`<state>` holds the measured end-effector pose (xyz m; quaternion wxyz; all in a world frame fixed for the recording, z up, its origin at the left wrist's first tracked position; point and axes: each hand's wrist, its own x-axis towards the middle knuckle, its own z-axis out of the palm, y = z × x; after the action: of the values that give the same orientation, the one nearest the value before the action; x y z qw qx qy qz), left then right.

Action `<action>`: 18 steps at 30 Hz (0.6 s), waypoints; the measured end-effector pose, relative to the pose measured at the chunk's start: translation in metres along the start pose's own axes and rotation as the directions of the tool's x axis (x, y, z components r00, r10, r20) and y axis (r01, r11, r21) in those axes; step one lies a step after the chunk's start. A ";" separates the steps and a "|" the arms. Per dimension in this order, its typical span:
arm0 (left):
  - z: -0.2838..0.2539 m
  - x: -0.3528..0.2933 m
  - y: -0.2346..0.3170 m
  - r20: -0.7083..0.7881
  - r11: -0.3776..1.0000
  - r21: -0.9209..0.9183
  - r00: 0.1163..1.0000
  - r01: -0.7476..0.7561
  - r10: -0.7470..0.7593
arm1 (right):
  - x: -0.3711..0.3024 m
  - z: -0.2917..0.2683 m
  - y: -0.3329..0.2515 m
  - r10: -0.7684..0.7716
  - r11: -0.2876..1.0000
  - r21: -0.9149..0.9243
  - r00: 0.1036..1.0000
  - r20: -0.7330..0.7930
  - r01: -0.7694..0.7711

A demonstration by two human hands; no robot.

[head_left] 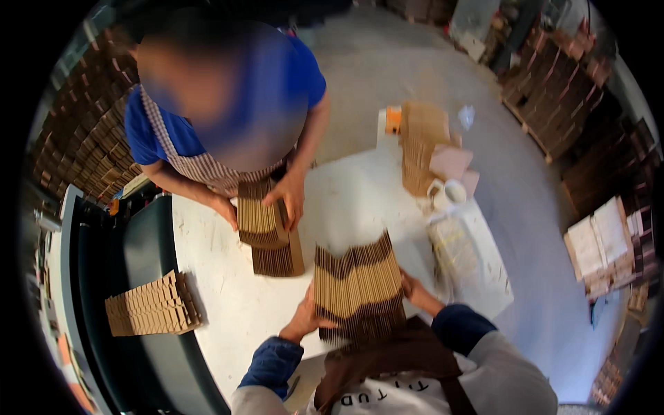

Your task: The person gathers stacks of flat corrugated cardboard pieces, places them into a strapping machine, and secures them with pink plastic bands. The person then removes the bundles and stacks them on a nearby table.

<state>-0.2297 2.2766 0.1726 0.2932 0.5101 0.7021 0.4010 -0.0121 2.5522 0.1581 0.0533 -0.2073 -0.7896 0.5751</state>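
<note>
Cardboard stack [357,287], one, between left grip [304,318] and right grip [420,294], both half-curled round its sides, at one table [353,197].

A white table [353,180] stands on a grey floor [373,62].

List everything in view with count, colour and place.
table: one, white, centre
ribbed cardboard stack: one, brown, lower middle
co-worker: one, blue top, checked apron, across the table
co-worker's stacks: apparently two, brown, close before the co-worker
belt: one, dark green, left
cardboard bundle: one, tan, on the belt
cardboard pile: one, brown, table's far right
flat pieces: at least two, pink, by that pile
mug: one, white, near the pink pieces
wrapped bundle: one, pale, table's right side
small item: one, orange, table's far end
background stacks: many, brown, left and right edges
own apron: one, brown, lower middle
left hand: one, bare, ribbed stack's left side
right hand: one, bare, ribbed stack's right side
</note>
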 end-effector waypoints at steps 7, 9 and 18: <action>0.005 0.040 0.061 -0.106 0.998 -0.063 0.994 0.032 -0.039 | 0.001 -0.063 0.001 0.026 0.998 -0.063 0.999 0.024 -0.025; 0.009 0.047 0.074 -0.132 0.999 -0.030 0.991 0.033 -0.037 | 0.001 -0.076 -0.007 0.141 0.967 0.212 0.990 0.012 -0.141; 0.004 0.007 0.177 -0.266 0.978 0.075 0.949 0.194 -0.168 | 0.007 -0.108 -0.046 0.074 0.970 0.212 0.975 0.209 -0.119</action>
<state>-0.1435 2.3125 0.3237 0.2089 0.4013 0.7973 0.3996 0.0039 2.6391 0.2353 -0.0316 -0.1796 -0.7101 0.6800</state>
